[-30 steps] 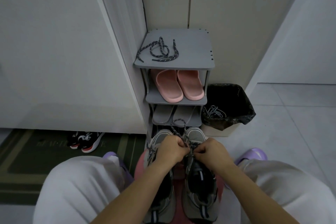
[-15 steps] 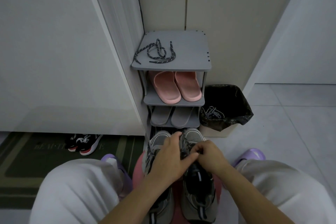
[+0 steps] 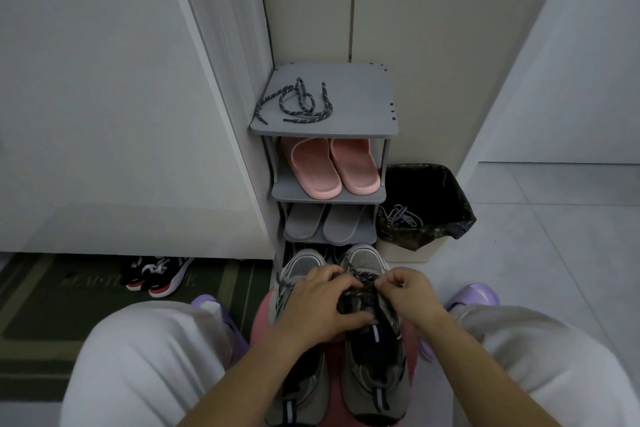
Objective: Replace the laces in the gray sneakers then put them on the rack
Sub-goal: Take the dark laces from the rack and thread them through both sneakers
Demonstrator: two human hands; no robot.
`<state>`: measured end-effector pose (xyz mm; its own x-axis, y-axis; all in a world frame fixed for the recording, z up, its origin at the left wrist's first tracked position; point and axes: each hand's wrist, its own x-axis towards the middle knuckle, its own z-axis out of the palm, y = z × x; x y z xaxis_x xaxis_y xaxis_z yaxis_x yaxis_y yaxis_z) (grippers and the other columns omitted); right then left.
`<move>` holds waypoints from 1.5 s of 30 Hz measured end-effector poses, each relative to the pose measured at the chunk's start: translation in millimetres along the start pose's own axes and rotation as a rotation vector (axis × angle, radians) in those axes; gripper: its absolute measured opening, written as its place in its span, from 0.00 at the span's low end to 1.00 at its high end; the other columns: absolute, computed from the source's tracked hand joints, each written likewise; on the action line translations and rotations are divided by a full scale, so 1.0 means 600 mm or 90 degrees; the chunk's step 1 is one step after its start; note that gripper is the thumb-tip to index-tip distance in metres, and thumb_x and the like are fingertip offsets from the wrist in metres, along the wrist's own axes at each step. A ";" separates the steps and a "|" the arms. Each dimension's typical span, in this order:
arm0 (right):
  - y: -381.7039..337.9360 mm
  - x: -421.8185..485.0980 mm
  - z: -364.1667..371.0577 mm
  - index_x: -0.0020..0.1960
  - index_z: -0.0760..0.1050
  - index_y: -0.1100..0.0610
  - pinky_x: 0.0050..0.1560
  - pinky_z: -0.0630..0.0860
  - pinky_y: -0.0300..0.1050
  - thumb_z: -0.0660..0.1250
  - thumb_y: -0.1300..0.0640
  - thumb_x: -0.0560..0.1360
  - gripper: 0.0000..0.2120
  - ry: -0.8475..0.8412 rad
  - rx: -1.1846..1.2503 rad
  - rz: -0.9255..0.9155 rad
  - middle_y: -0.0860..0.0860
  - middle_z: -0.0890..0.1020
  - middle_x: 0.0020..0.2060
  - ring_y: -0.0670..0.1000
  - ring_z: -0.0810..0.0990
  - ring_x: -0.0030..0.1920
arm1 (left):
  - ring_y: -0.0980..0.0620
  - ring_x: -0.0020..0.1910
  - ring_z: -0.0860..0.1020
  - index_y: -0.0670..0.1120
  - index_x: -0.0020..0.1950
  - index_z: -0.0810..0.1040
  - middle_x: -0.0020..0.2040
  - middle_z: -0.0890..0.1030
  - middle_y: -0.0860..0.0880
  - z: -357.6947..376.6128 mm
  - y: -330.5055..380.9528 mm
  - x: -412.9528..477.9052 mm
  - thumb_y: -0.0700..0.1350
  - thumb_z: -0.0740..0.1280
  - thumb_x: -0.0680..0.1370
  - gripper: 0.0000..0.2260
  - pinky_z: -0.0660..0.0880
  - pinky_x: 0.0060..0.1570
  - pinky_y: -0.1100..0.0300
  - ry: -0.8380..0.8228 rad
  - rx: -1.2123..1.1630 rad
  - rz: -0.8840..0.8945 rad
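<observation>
Gray sneakers sit side by side at the bottom centre of the frame, toes pointing toward a gray shoe rack [image 3: 360,130] — the right-hand sneaker [image 3: 375,362] with both of a seated person's hands working at its tongue, the left-hand sneaker [image 3: 298,388] partly hidden under a forearm. The pair rests on a pink stool [image 3: 261,317] between the person's knees, which are clad in light trousers. The left hand [image 3: 317,305] lies across the upper of the right-hand sneaker, fingers curled around its tongue and the dark speckled lace [image 3: 363,279] there. The right hand [image 3: 407,295] pinches the same lace between thumb and fingertips, just beside the left hand.

On the rack's top shelf, above centre, a second dark speckled lace [image 3: 298,104] lies loose in loops. The shelf below holds pink slippers [image 3: 334,168]; the one under that, gray slippers [image 3: 329,224]. To the right of the rack stands a bin lined with a black bag [image 3: 446,204], a tangle of pale laces [image 3: 401,217] draped at its rim. At lower left, black-and-red shoes [image 3: 157,274] rest on a dark green mat [image 3: 41,288]. Purple slippers [image 3: 476,293] show on the person's feet at either side.
</observation>
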<state>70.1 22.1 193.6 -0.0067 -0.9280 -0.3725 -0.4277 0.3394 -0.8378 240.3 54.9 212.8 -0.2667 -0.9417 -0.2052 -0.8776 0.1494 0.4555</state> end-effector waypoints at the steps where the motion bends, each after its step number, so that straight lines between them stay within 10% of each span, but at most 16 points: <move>1: 0.002 -0.003 -0.004 0.33 0.75 0.56 0.36 0.72 0.42 0.67 0.64 0.74 0.12 0.015 0.028 0.014 0.50 0.76 0.28 0.48 0.73 0.31 | 0.54 0.69 0.60 0.60 0.66 0.70 0.68 0.64 0.55 -0.001 0.001 -0.001 0.66 0.65 0.70 0.26 0.58 0.62 0.59 0.000 -0.008 -0.003; 11: 0.030 -0.047 -0.124 0.47 0.75 0.63 0.34 0.66 0.44 0.63 0.61 0.78 0.05 0.295 0.317 0.180 0.54 0.69 0.31 0.50 0.64 0.30 | 0.55 0.69 0.60 0.61 0.65 0.71 0.68 0.65 0.57 0.005 -0.005 0.000 0.66 0.66 0.70 0.24 0.54 0.61 0.60 -0.013 -0.072 -0.025; 18: 0.025 -0.040 -0.088 0.63 0.74 0.60 0.49 0.70 0.43 0.70 0.51 0.73 0.22 0.193 -0.147 0.058 0.62 0.78 0.51 0.57 0.77 0.50 | 0.55 0.69 0.60 0.61 0.67 0.69 0.70 0.62 0.56 0.011 -0.007 -0.003 0.64 0.67 0.71 0.25 0.54 0.66 0.55 -0.005 -0.111 -0.036; 22: 0.000 -0.026 -0.029 0.52 0.82 0.54 0.40 0.67 0.35 0.69 0.53 0.74 0.10 0.084 -0.233 -0.102 0.53 0.81 0.51 0.48 0.76 0.44 | 0.52 0.71 0.60 0.62 0.73 0.60 0.72 0.61 0.55 0.016 -0.011 0.000 0.66 0.67 0.70 0.34 0.56 0.70 0.52 -0.005 -0.110 -0.035; 34: 0.020 -0.014 -0.026 0.31 0.65 0.52 0.29 0.60 0.34 0.64 0.52 0.77 0.17 -0.023 -0.338 -0.067 0.56 0.75 0.39 0.49 0.69 0.33 | 0.54 0.68 0.65 0.54 0.72 0.61 0.69 0.66 0.54 0.028 -0.018 0.004 0.68 0.66 0.67 0.38 0.60 0.67 0.55 0.015 -0.110 -0.064; 45: 0.057 -0.016 -0.086 0.50 0.74 0.65 0.43 0.68 0.44 0.59 0.50 0.79 0.17 0.055 -0.401 0.071 0.62 0.80 0.48 0.58 0.75 0.44 | 0.52 0.68 0.66 0.53 0.72 0.61 0.70 0.66 0.53 0.022 -0.017 0.002 0.64 0.68 0.69 0.36 0.62 0.70 0.51 0.008 -0.136 -0.079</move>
<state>9.0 34.7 189.1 -0.1432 -0.9106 -0.3877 -0.8686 0.3034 -0.3918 243.4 56.1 196.6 -0.1565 -0.9526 -0.2608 -0.7986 -0.0333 0.6009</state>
